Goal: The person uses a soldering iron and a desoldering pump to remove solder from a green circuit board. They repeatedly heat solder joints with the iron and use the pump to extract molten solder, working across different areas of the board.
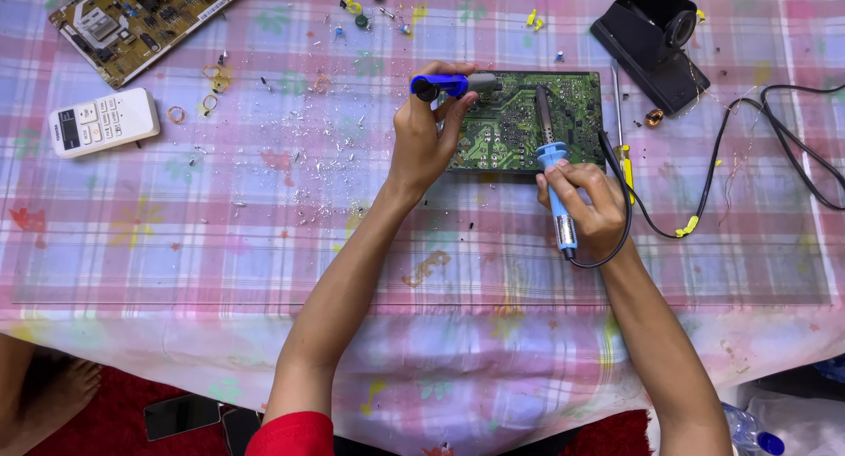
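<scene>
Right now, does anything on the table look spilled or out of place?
Yes. Small metal scraps and clipped bits lie scattered over the checked tablecloth left of the green circuit board, with loose parts along the far edge. Nothing looks knocked over.

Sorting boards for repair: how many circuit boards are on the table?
2. A green circuit board lies under both hands; a yellowish circuit board lies at the table's far-left corner, partly cut off.
</scene>
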